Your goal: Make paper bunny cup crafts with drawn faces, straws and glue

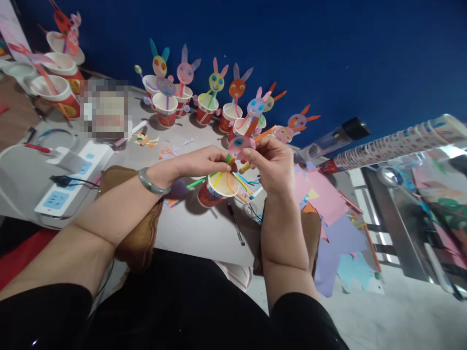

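A pink paper rabbit head (239,146) with orange ears and a blue-green eye is held above a red-and-white paper cup (212,195). My right hand (276,163) pinches the head's right edge between thumb and fingers. Just under it, my left hand (204,163) closes its fingertips on the thin green-yellow stem (230,159); the exact grip is partly hidden. Yellow and orange strips lie inside the cup. From the cup's left side sticks out a green strip (197,183) with a purple paper disc (179,187) at its end.
Several cups with paper rabbits (206,114) line the blue wall. A power strip (75,177) lies at left, a pen (236,224) in front. Coloured paper sheets (321,194) and a long stack of nested cups (397,146) are at right. Paper scraps (175,149) dot the table.
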Tool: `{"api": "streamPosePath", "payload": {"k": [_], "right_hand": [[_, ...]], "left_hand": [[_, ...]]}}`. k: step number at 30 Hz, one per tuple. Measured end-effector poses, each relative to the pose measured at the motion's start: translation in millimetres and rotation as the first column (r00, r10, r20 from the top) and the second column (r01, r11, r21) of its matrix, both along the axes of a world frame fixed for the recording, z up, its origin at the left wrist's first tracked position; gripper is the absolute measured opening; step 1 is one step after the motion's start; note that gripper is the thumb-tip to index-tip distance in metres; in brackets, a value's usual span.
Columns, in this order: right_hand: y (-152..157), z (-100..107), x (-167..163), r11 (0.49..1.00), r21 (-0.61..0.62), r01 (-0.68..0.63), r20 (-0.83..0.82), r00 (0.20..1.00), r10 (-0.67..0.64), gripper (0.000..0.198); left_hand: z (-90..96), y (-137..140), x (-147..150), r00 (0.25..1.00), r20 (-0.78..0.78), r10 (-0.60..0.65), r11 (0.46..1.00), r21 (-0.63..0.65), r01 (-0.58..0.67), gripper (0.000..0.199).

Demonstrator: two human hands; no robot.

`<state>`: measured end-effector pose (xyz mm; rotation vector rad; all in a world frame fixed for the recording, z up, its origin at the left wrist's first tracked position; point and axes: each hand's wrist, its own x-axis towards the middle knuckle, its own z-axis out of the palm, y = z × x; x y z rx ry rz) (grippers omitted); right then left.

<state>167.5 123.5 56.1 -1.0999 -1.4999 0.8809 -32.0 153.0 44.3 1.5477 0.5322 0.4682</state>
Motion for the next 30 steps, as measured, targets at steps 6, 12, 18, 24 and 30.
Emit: {"api": "streamPosePath", "payload": {"k": [6,12,18,24,30], "right_hand": [[0,2,1,0.999,0.03,-0.015,0.038,0.999,0.014,0.047],[1,2,0,0.999,0.032,-0.014,0.037,0.999,0.013,0.047],[4,0,2,1.0,0.029,-0.005,0.046,0.999,0.004,0.048],[3,0,1,1.0,0.026,0.001,0.072,0.997,-0.003,0.046],[3,-3,1,1.0,0.025,0.017,0.056,0.998,-0.018,0.041]], "left_hand": [[-2.3,2,0,1.0,-0.022,0.0,1.0,-0.005,0.0,0.021],[4.3,-2,1,0.998,-0.05,0.03,0.999,-0.037,-0.032,0.017],[9.5,-5,1,0.998,-0.039,0.056,0.995,-0.078,-0.059,0.012],[9.0,-6,2,0.997,-0.033,0.064,0.995,-0.077,-0.066,0.013],[8.1,-6,2,0.997,-0.038,0.072,0.995,-0.062,-0.074,0.013]]}}
